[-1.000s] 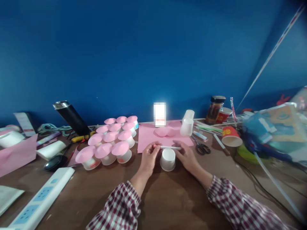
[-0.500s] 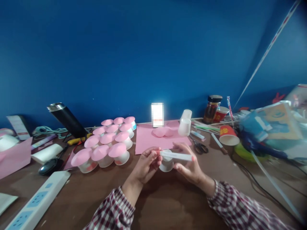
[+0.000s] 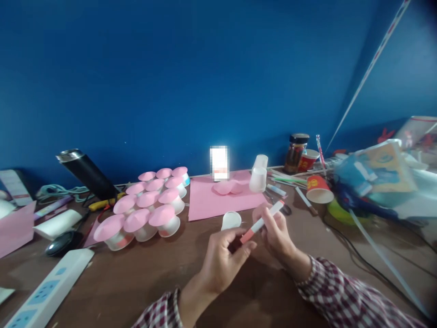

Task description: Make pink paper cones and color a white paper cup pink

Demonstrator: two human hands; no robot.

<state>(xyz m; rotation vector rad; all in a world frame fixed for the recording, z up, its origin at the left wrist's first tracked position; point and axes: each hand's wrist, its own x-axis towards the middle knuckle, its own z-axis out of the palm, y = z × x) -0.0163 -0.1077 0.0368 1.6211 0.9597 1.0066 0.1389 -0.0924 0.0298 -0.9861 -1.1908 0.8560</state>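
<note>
Between my hands is a white marker (image 3: 259,224) with red ends, tilted so its upper end points up and right. My right hand (image 3: 278,234) grips the white barrel. At the lower end, the thumb and forefinger of my left hand (image 3: 220,259) close around the red cap. Just behind my hands a small white cup (image 3: 231,220) stands on the table, its lower part hidden by my left hand. To the left are rows of similar cups topped with pink paper cones (image 3: 162,215). Loose pink paper pieces (image 3: 227,187) lie on a pink sheet (image 3: 205,200).
Stacked white cups (image 3: 258,180) stand at the sheet's right edge, near partly hidden scissors (image 3: 287,209). A red paper cup (image 3: 319,189) lies farther right. On the left are a power strip (image 3: 51,284), a mouse (image 3: 63,243) and a leaning black flask (image 3: 87,173).
The marker has swung from nearly level to a steep slant. My left hand has come lower and nearer, my right hand has closed onto the barrel, and the view has shifted slightly right.
</note>
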